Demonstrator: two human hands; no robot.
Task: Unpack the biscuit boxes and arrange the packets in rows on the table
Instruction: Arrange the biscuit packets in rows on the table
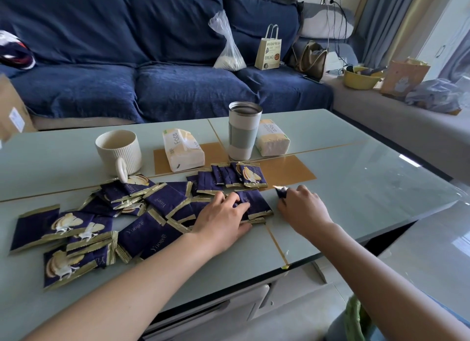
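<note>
Packets point(142, 213) are lying heaped left of the tumbler point(243, 130), the left hand point(223, 217) pressing flat on one while the nearer right hand point(300, 205) is pinching another packet point(281, 191) below the tumbler.

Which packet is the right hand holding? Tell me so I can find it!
Start at the tall white tumbler on the table, then drop toward the near edge to the right hand. Its fingers pinch one small packet. Unlike the others, it is lifted, apart from the pile.
</note>
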